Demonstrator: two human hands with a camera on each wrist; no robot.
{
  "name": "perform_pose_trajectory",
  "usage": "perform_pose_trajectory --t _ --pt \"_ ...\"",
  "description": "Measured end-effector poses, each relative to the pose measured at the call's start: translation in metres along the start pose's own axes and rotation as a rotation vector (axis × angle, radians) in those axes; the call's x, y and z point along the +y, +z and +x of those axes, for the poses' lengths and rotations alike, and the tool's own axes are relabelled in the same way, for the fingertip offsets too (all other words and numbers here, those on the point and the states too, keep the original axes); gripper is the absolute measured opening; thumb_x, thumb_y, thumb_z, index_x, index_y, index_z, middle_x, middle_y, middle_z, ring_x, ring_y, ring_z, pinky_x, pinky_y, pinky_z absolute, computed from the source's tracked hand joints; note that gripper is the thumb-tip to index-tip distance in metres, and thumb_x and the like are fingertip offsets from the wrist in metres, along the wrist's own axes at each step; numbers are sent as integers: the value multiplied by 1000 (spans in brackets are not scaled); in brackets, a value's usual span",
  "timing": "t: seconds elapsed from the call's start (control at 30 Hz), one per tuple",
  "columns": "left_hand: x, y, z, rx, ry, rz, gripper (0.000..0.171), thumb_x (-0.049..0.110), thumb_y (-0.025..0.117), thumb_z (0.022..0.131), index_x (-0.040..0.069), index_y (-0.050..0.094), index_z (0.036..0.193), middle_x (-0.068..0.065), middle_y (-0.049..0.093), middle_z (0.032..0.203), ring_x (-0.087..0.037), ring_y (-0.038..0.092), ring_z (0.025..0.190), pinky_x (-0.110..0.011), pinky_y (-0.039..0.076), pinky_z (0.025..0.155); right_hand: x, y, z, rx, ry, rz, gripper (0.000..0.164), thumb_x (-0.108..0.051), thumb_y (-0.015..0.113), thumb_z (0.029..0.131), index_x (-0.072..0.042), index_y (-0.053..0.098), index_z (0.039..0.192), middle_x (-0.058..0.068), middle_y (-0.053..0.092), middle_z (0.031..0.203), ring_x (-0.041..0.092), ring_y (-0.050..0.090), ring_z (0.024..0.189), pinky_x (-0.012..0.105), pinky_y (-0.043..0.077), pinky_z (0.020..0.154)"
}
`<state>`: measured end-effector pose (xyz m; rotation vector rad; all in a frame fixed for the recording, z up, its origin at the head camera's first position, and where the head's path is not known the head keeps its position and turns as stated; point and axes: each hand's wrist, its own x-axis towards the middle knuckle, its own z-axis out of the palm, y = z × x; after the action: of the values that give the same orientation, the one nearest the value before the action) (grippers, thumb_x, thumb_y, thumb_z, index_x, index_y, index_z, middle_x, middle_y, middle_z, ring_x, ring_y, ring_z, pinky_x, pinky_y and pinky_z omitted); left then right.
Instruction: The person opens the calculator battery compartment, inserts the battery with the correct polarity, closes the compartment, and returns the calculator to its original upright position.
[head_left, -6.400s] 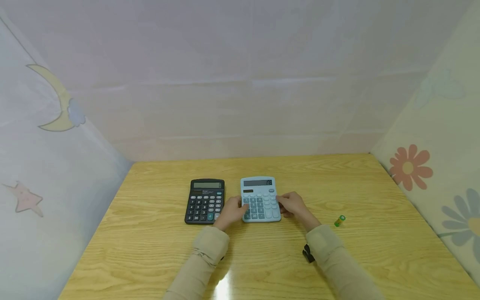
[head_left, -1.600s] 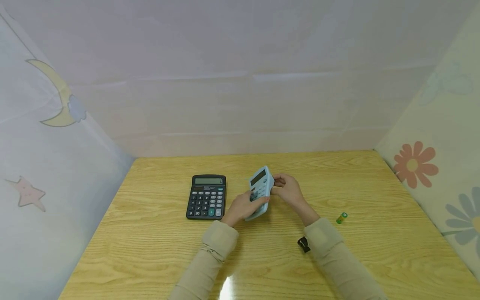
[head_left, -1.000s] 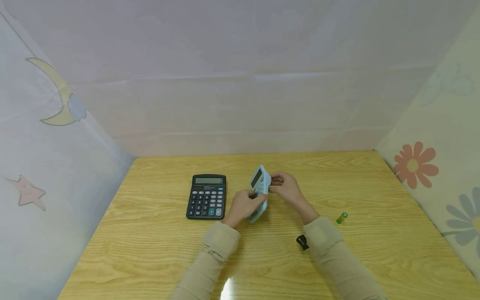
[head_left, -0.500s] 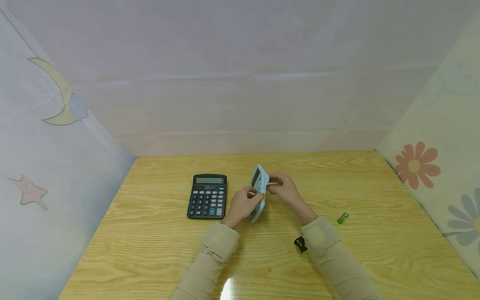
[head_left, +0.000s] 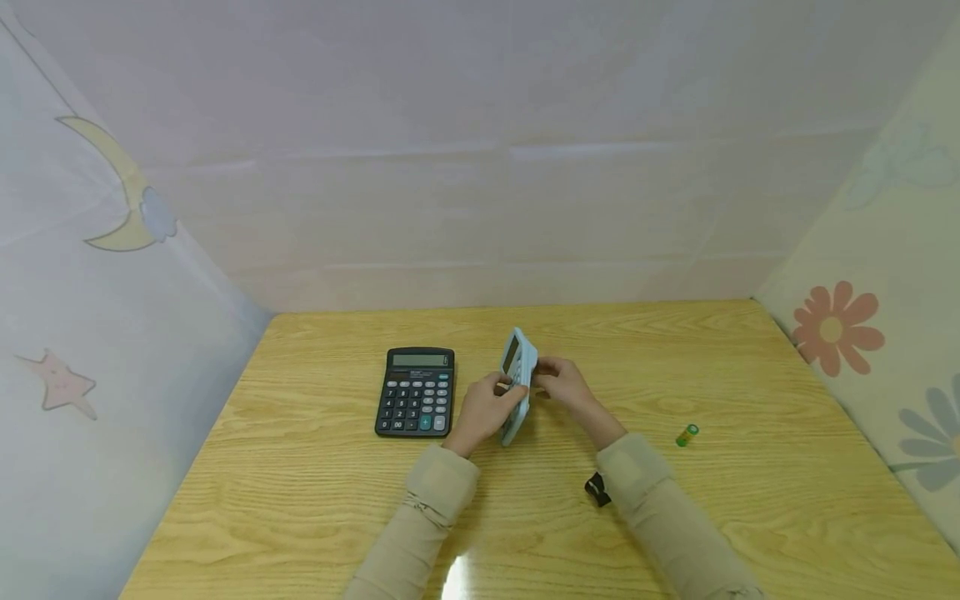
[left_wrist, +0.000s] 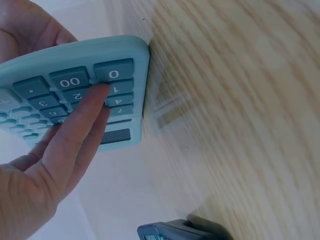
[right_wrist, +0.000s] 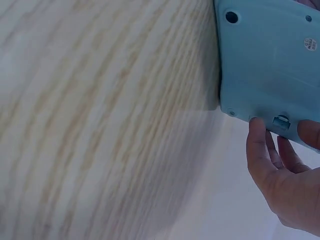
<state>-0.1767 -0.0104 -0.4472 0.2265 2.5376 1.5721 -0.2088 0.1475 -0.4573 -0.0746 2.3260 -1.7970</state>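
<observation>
A light blue calculator (head_left: 527, 360) stands on one long edge, tilted, with its keys facing left. My left hand (head_left: 482, 412) holds it, fingers lying on the number keys in the left wrist view and thumb over the raised edge. My right hand (head_left: 566, 385) is behind the far end. In the right wrist view its fingers (right_wrist: 257, 145) grip the edge of the calculator's back, beside a small recess (right_wrist: 281, 122). A black calculator (head_left: 415, 393) lies flat to the left of my left hand. The blue calculator's keys are partly hidden by my fingers.
A small green battery (head_left: 687, 435) lies on the wooden table (head_left: 750, 517) to the right of my right forearm. A small black piece (head_left: 597, 489) shows at my right cuff. Fabric walls enclose the table at the back and sides.
The blue calculator, flat in the oldest frame, is now lifted onto its edge with its face turned left. My right hand has moved behind it and has recently dropped slightly lower.
</observation>
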Motion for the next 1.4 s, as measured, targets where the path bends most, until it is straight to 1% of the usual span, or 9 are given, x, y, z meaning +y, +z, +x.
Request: perform_pose_trajectory --t 0.17,0.3,0.53,0.7,0.93,1.1,1.23,1.33,1.4 --pt "-1 0 0 1 9 1 44 37 53 87 1 57 112 -11 64 92 -18 60 76 -31 50 61 2 2 1 -14 23 -20 38 -5 49 91 9 45 126 24 53 118 34 53 104 44 46 83" --pt "-3 -1 1 1 12 -8 43 37 53 87 2 58 111 -11 64 92 -18 61 77 -31 50 61 4 3 2 -25 19 -44 38 -5 51 89 8 47 125 24 53 118 34 52 104 44 46 82" --pt "-4 0 2 2 16 -17 43 37 51 88 3 57 113 -12 65 95 -19 61 80 -31 50 60 8 5 5 -46 2 -94 46 -3 54 84 6 46 128 26 52 121 39 47 113 47 40 91" --pt "-2 -1 1 -9 9 -40 43 37 50 89 4 53 117 -14 64 96 -20 61 78 -32 50 58 11 7 7 -54 -19 -154 45 -3 55 84 7 46 127 28 51 121 41 45 115 48 38 92" --pt "-3 -3 1 -30 -1 -95 46 35 49 89 7 48 126 -15 62 98 -22 60 78 -36 51 56 11 6 6 -59 4 -130 49 -7 57 84 5 44 130 26 53 120 39 45 114 48 38 92" --pt "-6 -4 3 -45 -19 -168 42 31 50 91 10 48 127 -12 61 93 -21 58 77 -42 51 60 8 6 5 -47 -6 -141 48 -6 58 85 6 45 129 26 54 117 37 51 107 44 44 85" --pt "12 -11 -8 -54 -32 -215 38 22 47 92 5 48 127 -13 61 92 -20 57 79 -48 51 64 7 6 4 -55 9 -112 48 -6 57 85 7 43 129 27 52 120 36 52 104 42 46 83" --pt "26 -16 -17 -56 -33 -244 37 17 45 92 2 48 126 -15 60 94 -20 57 79 -49 50 67 6 5 3 -62 20 -101 47 -7 56 86 7 43 129 27 50 122 37 50 108 43 44 85" --pt "27 -17 -18 -56 -29 -270 37 17 44 92 1 49 125 -16 60 96 -20 57 79 -50 50 68 6 4 3 -64 34 -94 47 -8 56 86 5 44 129 26 49 123 37 49 109 44 44 86"
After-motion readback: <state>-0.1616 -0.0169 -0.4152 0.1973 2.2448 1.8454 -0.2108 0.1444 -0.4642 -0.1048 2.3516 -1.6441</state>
